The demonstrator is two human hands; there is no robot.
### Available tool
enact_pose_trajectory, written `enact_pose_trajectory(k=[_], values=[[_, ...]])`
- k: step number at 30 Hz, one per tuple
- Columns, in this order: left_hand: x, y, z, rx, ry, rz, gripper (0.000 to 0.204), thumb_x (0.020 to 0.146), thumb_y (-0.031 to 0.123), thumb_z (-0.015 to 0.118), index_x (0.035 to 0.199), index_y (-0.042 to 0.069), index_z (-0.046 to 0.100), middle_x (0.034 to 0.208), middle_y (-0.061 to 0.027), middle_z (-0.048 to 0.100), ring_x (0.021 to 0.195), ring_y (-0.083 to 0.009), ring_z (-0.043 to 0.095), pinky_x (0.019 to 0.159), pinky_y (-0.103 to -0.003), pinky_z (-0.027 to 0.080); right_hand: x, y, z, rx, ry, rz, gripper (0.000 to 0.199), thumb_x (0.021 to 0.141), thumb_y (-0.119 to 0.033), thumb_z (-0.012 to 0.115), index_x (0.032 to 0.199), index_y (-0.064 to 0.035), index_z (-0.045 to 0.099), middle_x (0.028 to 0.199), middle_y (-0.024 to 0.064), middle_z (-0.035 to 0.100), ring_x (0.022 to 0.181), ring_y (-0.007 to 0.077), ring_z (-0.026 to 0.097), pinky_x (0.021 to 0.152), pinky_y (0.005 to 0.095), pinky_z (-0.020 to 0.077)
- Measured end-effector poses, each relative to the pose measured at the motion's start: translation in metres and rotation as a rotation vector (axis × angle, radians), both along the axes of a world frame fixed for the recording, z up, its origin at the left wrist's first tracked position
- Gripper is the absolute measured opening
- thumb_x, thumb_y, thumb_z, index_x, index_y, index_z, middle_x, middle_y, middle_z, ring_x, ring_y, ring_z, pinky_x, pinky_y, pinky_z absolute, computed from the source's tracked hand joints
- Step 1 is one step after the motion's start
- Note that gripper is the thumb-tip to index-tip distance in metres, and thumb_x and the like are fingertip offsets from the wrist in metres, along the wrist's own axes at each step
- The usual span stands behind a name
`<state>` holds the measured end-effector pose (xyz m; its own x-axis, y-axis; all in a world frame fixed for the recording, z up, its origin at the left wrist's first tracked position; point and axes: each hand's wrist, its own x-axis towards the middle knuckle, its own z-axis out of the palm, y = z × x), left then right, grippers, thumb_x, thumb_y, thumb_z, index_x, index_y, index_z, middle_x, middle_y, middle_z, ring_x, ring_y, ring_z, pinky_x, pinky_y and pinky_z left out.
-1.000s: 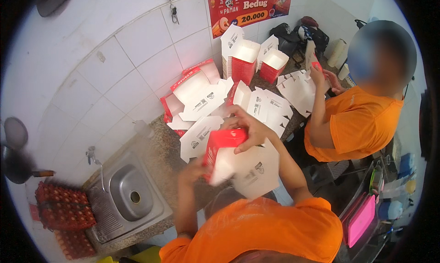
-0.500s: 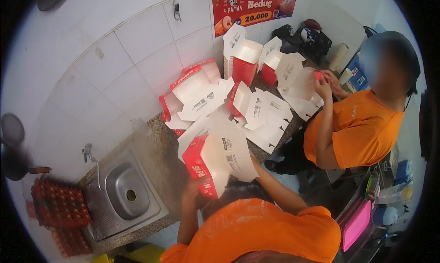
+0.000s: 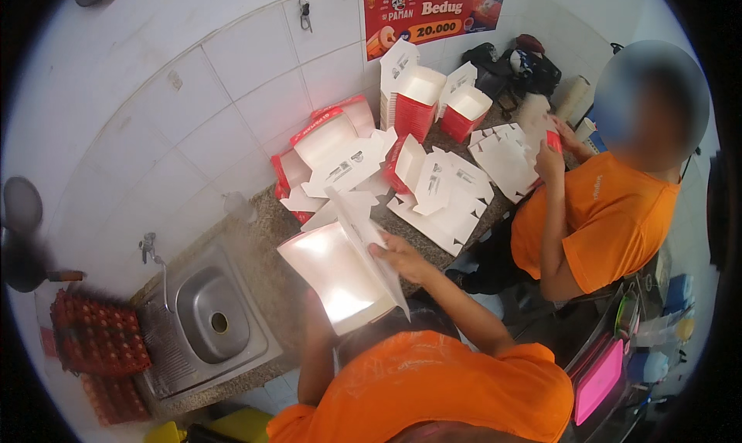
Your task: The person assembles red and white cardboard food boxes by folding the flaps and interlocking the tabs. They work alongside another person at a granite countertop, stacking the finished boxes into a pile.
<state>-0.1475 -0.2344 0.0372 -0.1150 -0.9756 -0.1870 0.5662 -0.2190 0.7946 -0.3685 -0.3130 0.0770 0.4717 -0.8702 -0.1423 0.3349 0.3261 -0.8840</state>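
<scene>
A white-lined cardboard food box is between my hands above the counter, its interior turned up and its lid flaps raised on the right. My right hand grips a raised flap, thumb and fingers closed on it. At the lower left edge of the box my left hand holds it from below; its fingers are mostly hidden behind the cardboard. Just beyond lie open red-and-white boxes and, to their right, flat white box blanks.
Stacked red boxes stand by the tiled wall. A co-worker in orange at the right handles another box. On the left are a steel sink and egg trays. A pink tray lies lower right.
The box in my hands has turned, so its red side no longer shows and its white inside faces up. My right hand has moved up and left onto the flap. The co-worker has raised their box.
</scene>
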Motion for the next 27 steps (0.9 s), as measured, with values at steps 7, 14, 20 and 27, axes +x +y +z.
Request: enact_pose_trajectory(k=[7,14,20,27], values=[[-0.002,-0.046,-0.018,-0.027,0.103,0.287,0.062,0.106,0.052,0.043,0.153,0.011,0.040,0.143,-0.0117,0.052,0.124,-0.0292,0.055,0.105,-0.047,0.046,-0.005,-0.065,0.047,0.010,-0.246,-0.330,0.053,0.106,-0.031,0.057,0.148,-0.0005,0.046,0.127,0.0073,0.066,0.108,0.0149,0.065,0.098,0.0340,0.0512],[0.017,-0.020,-0.027,0.106,-0.101,0.091,0.054,0.106,0.039,0.050,0.149,0.006,0.045,0.131,-0.0117,0.060,0.112,-0.0226,0.062,0.093,-0.038,0.052,-0.109,-0.097,-0.099,-0.770,1.089,-0.184,0.058,0.092,-0.042,0.073,0.137,-0.0089,0.056,0.124,0.0157,0.067,0.116,0.0345,0.064,0.101,0.0455,0.0492],[0.009,-0.002,-0.040,0.221,-0.112,0.092,0.047,0.106,0.031,0.051,0.145,0.005,0.051,0.124,-0.0103,0.065,0.106,-0.0202,0.065,0.089,-0.035,0.053,-0.181,-0.070,-0.196,-0.538,1.718,0.010,0.074,0.077,-0.051,0.083,0.141,-0.0217,0.059,0.143,0.0217,0.057,0.124,0.0442,0.058,0.107,0.0469,0.0461],[-0.003,-0.005,-0.038,0.226,-0.208,0.017,0.046,0.105,0.031,0.055,0.143,0.004,0.052,0.123,-0.0103,0.066,0.105,-0.0202,0.065,0.088,-0.035,0.054,-0.184,-0.092,-0.171,-0.471,1.479,0.164,0.047,0.081,-0.037,0.078,0.124,-0.0177,0.072,0.118,0.0138,0.072,0.114,0.0332,0.066,0.102,0.0456,0.0494]])
